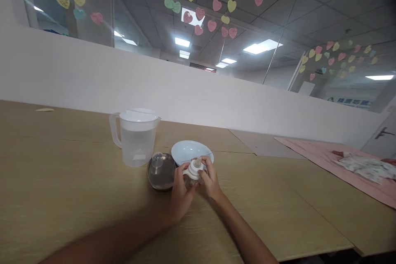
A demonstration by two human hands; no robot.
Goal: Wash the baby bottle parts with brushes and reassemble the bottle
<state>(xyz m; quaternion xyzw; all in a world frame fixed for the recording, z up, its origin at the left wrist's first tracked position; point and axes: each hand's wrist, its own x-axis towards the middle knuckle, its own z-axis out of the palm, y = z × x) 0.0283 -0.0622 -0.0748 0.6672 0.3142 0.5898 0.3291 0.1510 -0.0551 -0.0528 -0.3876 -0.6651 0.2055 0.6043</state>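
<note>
Both hands hold a baby bottle (195,168) with a white collar, a clear teat on top and side handles. My left hand (182,192) wraps round its left side and handle. On the right, my right hand (211,178) grips the collar and body, fingers beside the teat. Just behind the bottle is a pale blue-white bowl (188,147), partly hidden by the hands. A metal tray (162,177) lies left of my left hand, with a small clear dome-shaped cap (157,159) at its back edge.
A lidded clear plastic pitcher (138,140) stands behind the tray to the left. On the right, a pink cloth (324,159) carries a patterned white cloth item (365,166). A yellow paper piece (45,109) lies at the far left of the wooden table (77,181), below a white wall.
</note>
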